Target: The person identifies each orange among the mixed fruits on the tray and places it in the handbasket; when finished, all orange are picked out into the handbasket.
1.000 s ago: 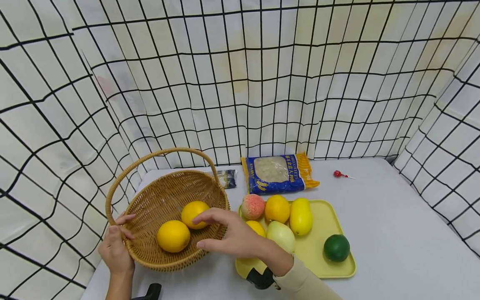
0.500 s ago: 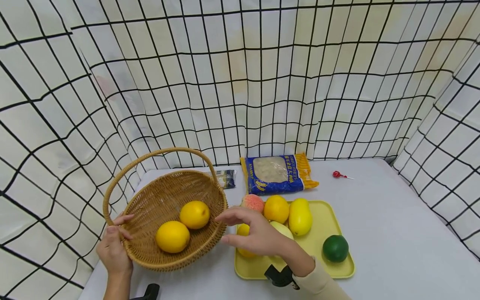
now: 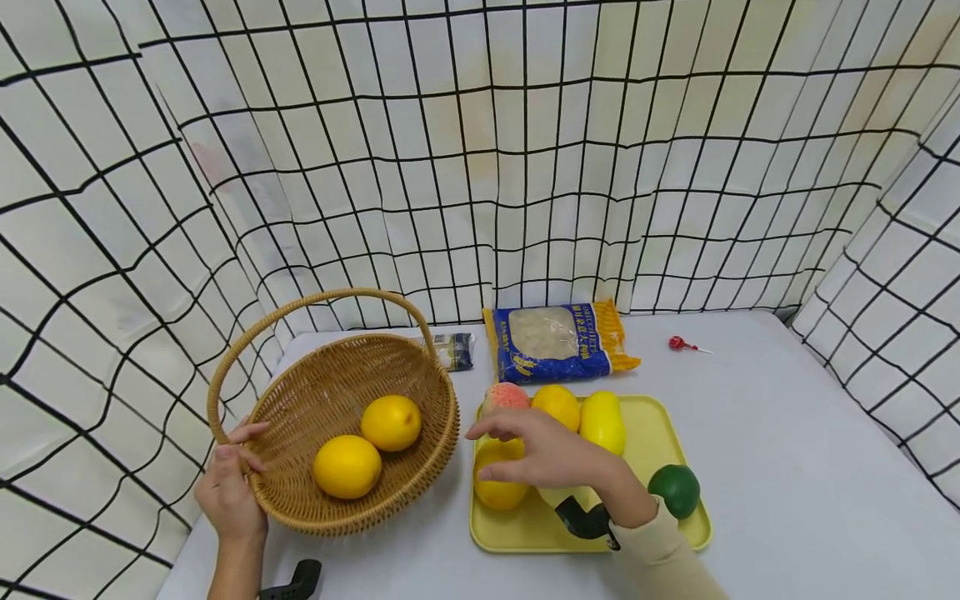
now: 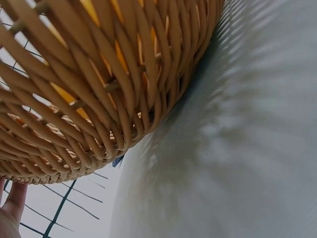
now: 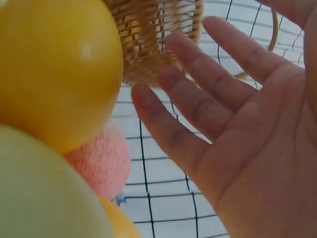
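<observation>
My left hand (image 3: 231, 496) grips the left rim of a tilted wicker basket (image 3: 337, 358) near the foot of its handle. Two lemons (image 3: 347, 467) lie inside it. Over the left side of a yellow tray (image 3: 536, 542) hovers my right hand (image 3: 555, 450), fingers apart and holding nothing. Just beneath it sits a yellow-orange fruit (image 3: 501, 492), apart from the fingers in the right wrist view. A pale green fruit (image 5: 44, 188) is mostly hidden by the hand in the head view. Behind stand a peach (image 3: 505, 397), an orange (image 3: 557, 406) and a long yellow fruit (image 3: 603, 423).
A dark green round fruit (image 3: 675, 490) rests at the tray's right front. Behind the tray lies a blue and yellow pasta bag (image 3: 547, 343), with a small dark packet (image 3: 454, 352) to its left. A red lollipop (image 3: 679, 343) lies farther right. Grid-patterned cloth walls enclose the table.
My right hand has moved right, out from over the basket to above the tray's yellow-orange fruit. My left hand keeps hold of the basket, and both lemons stay inside.
</observation>
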